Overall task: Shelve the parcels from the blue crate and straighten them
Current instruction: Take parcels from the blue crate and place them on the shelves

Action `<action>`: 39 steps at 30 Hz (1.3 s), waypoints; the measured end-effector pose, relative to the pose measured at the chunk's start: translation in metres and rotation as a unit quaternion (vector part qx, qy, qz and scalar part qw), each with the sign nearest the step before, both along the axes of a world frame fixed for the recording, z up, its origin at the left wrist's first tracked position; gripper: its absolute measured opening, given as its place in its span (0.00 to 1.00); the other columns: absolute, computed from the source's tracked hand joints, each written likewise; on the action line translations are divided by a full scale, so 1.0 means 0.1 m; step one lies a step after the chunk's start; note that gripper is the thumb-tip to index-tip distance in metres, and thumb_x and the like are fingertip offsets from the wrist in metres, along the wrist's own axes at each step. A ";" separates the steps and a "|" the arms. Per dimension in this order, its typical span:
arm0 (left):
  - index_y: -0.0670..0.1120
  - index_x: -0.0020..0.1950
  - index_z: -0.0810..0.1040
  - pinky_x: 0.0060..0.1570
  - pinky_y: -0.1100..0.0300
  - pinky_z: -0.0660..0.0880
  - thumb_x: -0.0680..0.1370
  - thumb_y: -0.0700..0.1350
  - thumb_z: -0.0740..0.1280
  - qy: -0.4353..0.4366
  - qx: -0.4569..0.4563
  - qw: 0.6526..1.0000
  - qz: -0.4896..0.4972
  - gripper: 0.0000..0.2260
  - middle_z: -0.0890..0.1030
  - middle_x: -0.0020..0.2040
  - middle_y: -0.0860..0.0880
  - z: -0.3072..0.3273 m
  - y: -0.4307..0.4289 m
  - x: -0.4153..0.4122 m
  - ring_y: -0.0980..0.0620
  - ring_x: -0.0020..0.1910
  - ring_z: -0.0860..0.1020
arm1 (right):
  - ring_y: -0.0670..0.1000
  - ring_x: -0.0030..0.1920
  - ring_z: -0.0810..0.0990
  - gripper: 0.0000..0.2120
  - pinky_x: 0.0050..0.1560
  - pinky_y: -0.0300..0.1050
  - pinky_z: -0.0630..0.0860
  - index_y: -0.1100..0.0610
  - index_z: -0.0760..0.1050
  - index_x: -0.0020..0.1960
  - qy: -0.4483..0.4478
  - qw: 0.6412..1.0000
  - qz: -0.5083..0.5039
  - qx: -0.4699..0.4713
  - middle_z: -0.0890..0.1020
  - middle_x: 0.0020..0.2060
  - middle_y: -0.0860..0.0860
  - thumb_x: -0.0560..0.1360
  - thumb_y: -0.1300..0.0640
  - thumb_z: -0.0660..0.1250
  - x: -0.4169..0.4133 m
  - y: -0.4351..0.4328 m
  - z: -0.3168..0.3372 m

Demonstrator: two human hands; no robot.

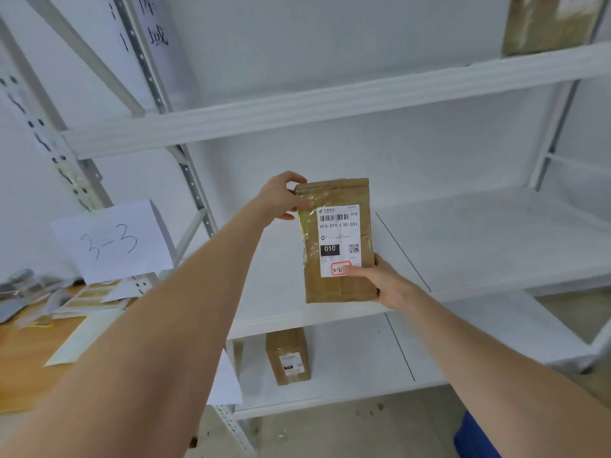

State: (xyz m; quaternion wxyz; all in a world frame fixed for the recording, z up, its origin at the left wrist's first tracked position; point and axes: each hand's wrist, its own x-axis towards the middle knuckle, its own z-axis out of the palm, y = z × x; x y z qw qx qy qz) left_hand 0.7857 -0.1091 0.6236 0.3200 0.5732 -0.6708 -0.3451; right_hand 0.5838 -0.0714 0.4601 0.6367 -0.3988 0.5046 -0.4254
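A brown taped parcel (330, 289) with a white shipping label stands upright in front of the middle shelf (479, 226) of a white rack. My left hand (284, 198) grips its top left corner. My right hand (383, 279) holds its lower right edge, thumb on the label. A corner of the blue crate (472, 438) shows at the bottom right, on the floor.
Another brown parcel (288, 357) stands on the lower shelf (396, 365). A third parcel (549, 24) sits on the top shelf at the right. A paper sign reading 3-3 (112, 241) hangs on the rack's left post. A wooden table (33, 352) with papers lies at the left.
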 end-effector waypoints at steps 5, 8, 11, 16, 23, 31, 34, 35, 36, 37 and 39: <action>0.50 0.64 0.73 0.44 0.58 0.77 0.72 0.43 0.75 0.002 -0.042 0.998 -0.038 0.23 0.80 0.52 0.47 0.44 0.36 -0.03 0.49 0.46 0.79 | 0.54 0.56 0.82 0.41 0.57 0.61 0.78 0.49 0.69 0.70 -0.010 0.999 -0.014 -0.047 0.84 0.54 0.48 0.61 0.59 0.82 -0.02 0.26 0.36; 0.51 0.63 0.73 0.41 0.60 0.76 0.71 0.43 0.75 0.005 -0.072 0.996 -0.052 0.21 0.79 0.50 0.48 0.74 0.59 -0.18 0.50 0.45 0.78 | 0.54 0.55 0.83 0.36 0.56 0.60 0.79 0.51 0.70 0.68 -0.013 0.996 -0.029 -0.089 0.84 0.54 0.49 0.64 0.62 0.80 -0.17 0.47 0.66; 0.50 0.62 0.74 0.41 0.61 0.75 0.72 0.43 0.75 0.011 -0.111 0.992 -0.059 0.21 0.79 0.50 0.47 1.07 0.80 -0.38 0.50 0.44 0.78 | 0.53 0.53 0.83 0.35 0.54 0.57 0.80 0.50 0.70 0.68 -0.010 0.991 -0.050 -0.125 0.84 0.54 0.48 0.65 0.61 0.80 -0.39 0.64 1.01; 0.50 0.64 0.73 0.41 0.60 0.75 0.73 0.43 0.74 0.028 -0.188 0.980 -0.055 0.21 0.80 0.53 0.46 1.65 1.06 -0.69 0.48 0.48 0.78 | 0.53 0.52 0.84 0.36 0.53 0.55 0.81 0.50 0.70 0.68 -0.012 0.977 -0.082 -0.197 0.84 0.54 0.48 0.64 0.59 0.80 -0.69 0.79 1.65; 0.50 0.68 0.71 0.43 0.59 0.75 0.74 0.44 0.72 0.064 -0.305 0.950 -0.027 0.23 0.79 0.53 0.47 2.26 1.13 -1.08 0.50 0.50 0.77 | 0.50 0.52 0.83 0.31 0.55 0.52 0.79 0.50 0.72 0.67 -0.025 0.953 -0.120 -0.277 0.84 0.53 0.47 0.67 0.57 0.78 -0.90 0.75 2.39; 0.52 0.71 0.69 0.48 0.49 0.81 0.71 0.40 0.74 0.107 -0.360 0.927 -0.024 0.30 0.75 0.60 0.46 2.73 0.60 -1.49 0.46 0.55 0.77 | 0.43 0.48 0.82 0.25 0.41 0.40 0.76 0.48 0.73 0.64 -0.011 0.916 -0.176 -0.359 0.83 0.51 0.43 0.70 0.58 0.76 -1.26 0.26 2.99; 0.52 0.70 0.70 0.46 0.52 0.81 0.72 0.40 0.74 0.122 -0.367 0.922 -0.025 0.28 0.75 0.57 0.47 2.87 0.29 -1.61 0.48 0.52 0.78 | 0.44 0.49 0.81 0.24 0.45 0.40 0.77 0.50 0.73 0.65 0.018 0.901 -0.189 -0.390 0.83 0.52 0.44 0.71 0.58 0.75 -1.40 -0.08 3.15; 0.51 0.70 0.70 0.45 0.53 0.81 0.72 0.39 0.73 0.127 -0.369 0.920 -0.030 0.28 0.76 0.56 0.47 2.90 0.20 -1.64 0.48 0.52 0.78 | 0.45 0.51 0.81 0.24 0.49 0.41 0.78 0.50 0.73 0.65 0.030 0.896 -0.194 -0.398 0.82 0.54 0.45 0.71 0.58 0.75 -1.44 -0.21 3.18; 0.51 0.69 0.70 0.44 0.53 0.81 0.73 0.39 0.73 0.129 -0.372 0.919 -0.034 0.27 0.76 0.56 0.47 2.93 0.10 -1.67 0.48 0.52 0.78 | 0.46 0.53 0.81 0.24 0.53 0.44 0.78 0.50 0.73 0.66 0.046 0.892 -0.199 -0.404 0.82 0.55 0.45 0.72 0.58 0.75 -1.48 -0.32 3.22; 0.50 0.69 0.70 0.44 0.54 0.81 0.73 0.39 0.73 0.126 -0.376 0.917 -0.033 0.26 0.75 0.55 0.47 2.94 0.01 -1.70 0.48 0.52 0.78 | 0.47 0.55 0.80 0.24 0.57 0.46 0.77 0.50 0.72 0.66 0.063 0.887 -0.203 -0.410 0.82 0.55 0.45 0.72 0.57 0.74 -1.52 -0.43 3.25; 0.50 0.69 0.71 0.42 0.55 0.80 0.73 0.39 0.72 0.121 -0.378 0.917 -0.026 0.25 0.75 0.55 0.47 2.96 -0.18 -1.76 0.47 0.52 0.78 | 0.47 0.56 0.80 0.23 0.60 0.45 0.76 0.51 0.72 0.67 0.088 0.881 -0.204 -0.419 0.81 0.55 0.46 0.73 0.58 0.73 -1.58 -0.62 3.29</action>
